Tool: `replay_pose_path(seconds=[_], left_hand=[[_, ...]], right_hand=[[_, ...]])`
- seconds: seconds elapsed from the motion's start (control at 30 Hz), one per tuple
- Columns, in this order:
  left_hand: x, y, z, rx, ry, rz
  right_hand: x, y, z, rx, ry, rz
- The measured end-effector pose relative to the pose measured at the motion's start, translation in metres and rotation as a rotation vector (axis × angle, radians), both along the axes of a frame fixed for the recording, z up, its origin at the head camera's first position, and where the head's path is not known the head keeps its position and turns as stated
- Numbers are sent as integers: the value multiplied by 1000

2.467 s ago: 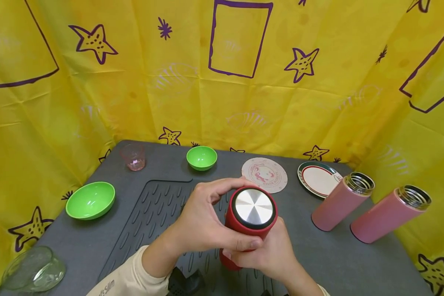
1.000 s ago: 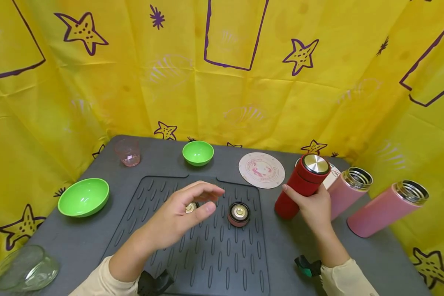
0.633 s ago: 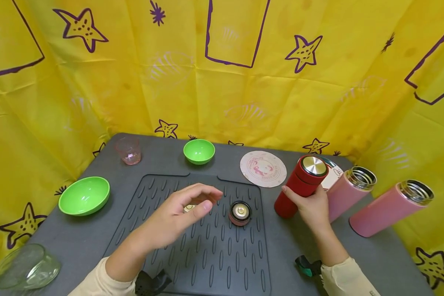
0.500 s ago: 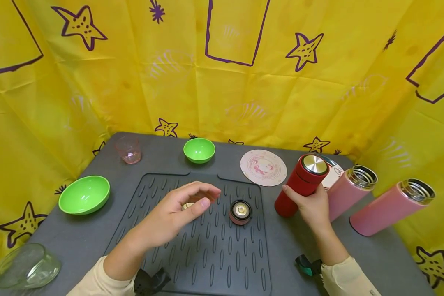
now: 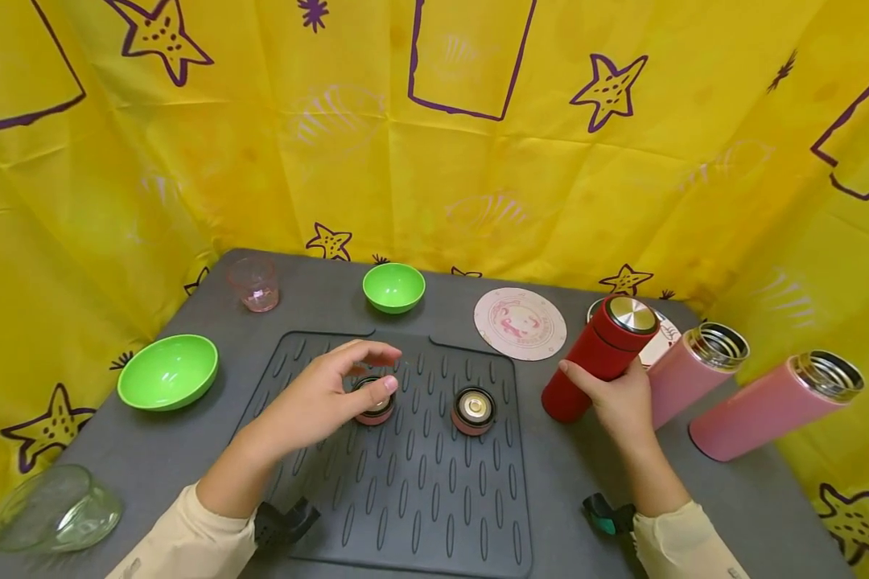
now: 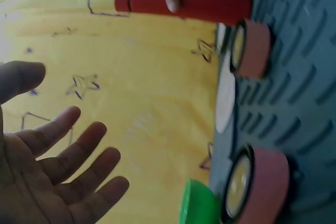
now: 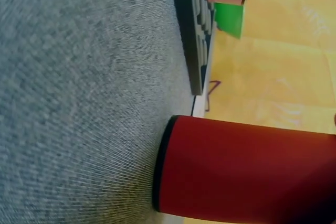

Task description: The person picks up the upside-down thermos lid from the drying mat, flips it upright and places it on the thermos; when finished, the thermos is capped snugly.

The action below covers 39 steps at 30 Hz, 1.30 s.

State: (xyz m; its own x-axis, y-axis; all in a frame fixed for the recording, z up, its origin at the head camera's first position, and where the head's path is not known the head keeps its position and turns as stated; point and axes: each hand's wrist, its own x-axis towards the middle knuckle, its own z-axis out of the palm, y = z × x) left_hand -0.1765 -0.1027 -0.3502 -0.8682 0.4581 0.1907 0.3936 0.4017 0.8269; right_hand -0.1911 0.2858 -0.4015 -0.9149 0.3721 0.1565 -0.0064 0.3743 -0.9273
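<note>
My right hand (image 5: 619, 398) grips a red thermos (image 5: 586, 374), its silver-topped lid on. The thermos stands upright on the grey table, just right of the ribbed mat (image 5: 420, 515); in the right wrist view its black base meets the tabletop. My left hand (image 5: 311, 398) hovers over the mat, fingers spread and relaxed, with nothing in it. Close beside its thumb lies a pink lid (image 5: 375, 416), partly covered by the hand in the head view. A second pink lid (image 5: 474, 412) sits farther right on the mat. Both lids show metallic inner faces upward.
Two lidless pink thermoses (image 5: 684, 386) stand to the right, before a plate (image 5: 662, 342). A round pink-and-white mat (image 5: 520, 323) lies behind. Green bowls (image 5: 168, 374), a pink glass (image 5: 257, 285) and a clear glass bowl (image 5: 58, 515) are leftward. Yellow curtains (image 5: 434, 185) enclose the table.
The red thermos, earlier held in both hands over the mat, now stands right of it in my right hand. My left hand let go and lately shifted left, uncovering more of a lid.
</note>
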Motion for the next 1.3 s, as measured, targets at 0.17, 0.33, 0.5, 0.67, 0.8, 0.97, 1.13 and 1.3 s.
replay_pose_path(seconds=[0.17, 0.33, 0.5, 0.67, 0.8, 0.97, 1.13, 1.3], left_hand=[[-13, -5, -15, -178, 21, 56], [-22, -6, -26, -300, 2, 55], [-25, -3, -32, -379, -44, 57], [-27, 3, -33, -441, -68, 75], [-28, 8, -36, -476, -107, 102], [-29, 12, -42, -510, -145, 120], [-32, 16, -49, -556, -139, 142], [-34, 13, -54, -580, -181, 212]], right_hand=[[3, 1, 5, 35, -40, 32], [24, -4, 14, 29, -108, 45], [78, -36, 30, 12, -34, -43], [131, -74, 47, -12, 328, 19], [142, -85, 56, -101, 419, 173], [143, -88, 56, -80, 297, 308], [145, -89, 52, 6, 227, 446], [143, -91, 52, 37, 229, 519]])
